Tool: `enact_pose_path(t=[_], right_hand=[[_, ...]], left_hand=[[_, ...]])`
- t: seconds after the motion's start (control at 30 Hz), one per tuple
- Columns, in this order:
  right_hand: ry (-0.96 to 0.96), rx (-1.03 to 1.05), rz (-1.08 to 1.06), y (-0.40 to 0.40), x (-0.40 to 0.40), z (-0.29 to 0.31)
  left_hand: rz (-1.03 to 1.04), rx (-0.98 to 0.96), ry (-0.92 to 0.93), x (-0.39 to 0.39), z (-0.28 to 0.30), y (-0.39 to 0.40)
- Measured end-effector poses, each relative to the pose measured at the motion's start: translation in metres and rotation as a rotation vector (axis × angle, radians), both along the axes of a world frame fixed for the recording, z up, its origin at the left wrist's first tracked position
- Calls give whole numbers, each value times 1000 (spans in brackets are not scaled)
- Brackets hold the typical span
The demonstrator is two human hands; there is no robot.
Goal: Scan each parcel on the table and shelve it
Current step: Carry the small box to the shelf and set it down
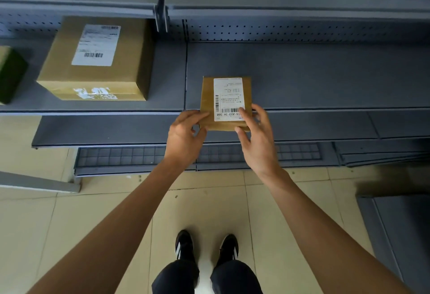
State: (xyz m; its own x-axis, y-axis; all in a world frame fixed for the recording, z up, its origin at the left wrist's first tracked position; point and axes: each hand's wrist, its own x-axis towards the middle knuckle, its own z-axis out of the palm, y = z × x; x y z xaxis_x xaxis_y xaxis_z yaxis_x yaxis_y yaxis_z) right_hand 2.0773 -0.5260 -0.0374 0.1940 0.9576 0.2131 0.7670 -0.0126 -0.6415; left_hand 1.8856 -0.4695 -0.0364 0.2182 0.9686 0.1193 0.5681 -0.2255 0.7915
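The small parcel point(225, 104) lies flat on the grey shelf point(314, 75), label up, with its near end hanging past the shelf's front edge. Both hands are on that near end. The left hand point(183, 136) has its grip curled around the near left corner, and the right hand point(257, 139) pinches the near right corner, thumb under the edge and fingers resting on top beside the barcode.

The main risk, as I judge it, is letting go too soon. With that end overhanging the edge, the parcel could tip forward and drop to the tiled floor point(209, 200) below the shelf. A lopsided push could also twist it so the label point(228, 98) faces away from a reader. The shelf looks like smooth painted metal, so the parcel should slide easily, perhaps further than meant.

The parcel is a thin, flat rectangle wrapped in brown paper or card, slightly glossy as if taped, and carries a white printed label. Left of it on the shelf sits a large box point(97, 59) of plain cardboard, blocky and matt, with its own label. Behind the shelf runs a perforated metal back panel point(302, 29).
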Motion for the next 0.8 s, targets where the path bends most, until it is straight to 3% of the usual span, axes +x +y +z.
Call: enact_pose_path(t=[0.33,0.8], right_hand=[[-17,-7,-21,48,5,-27],[-169,3,28,122,28,-39]], left_hand=[[-10,13,-10,8,-26,45],[-3,190,-10,30,-49,119]])
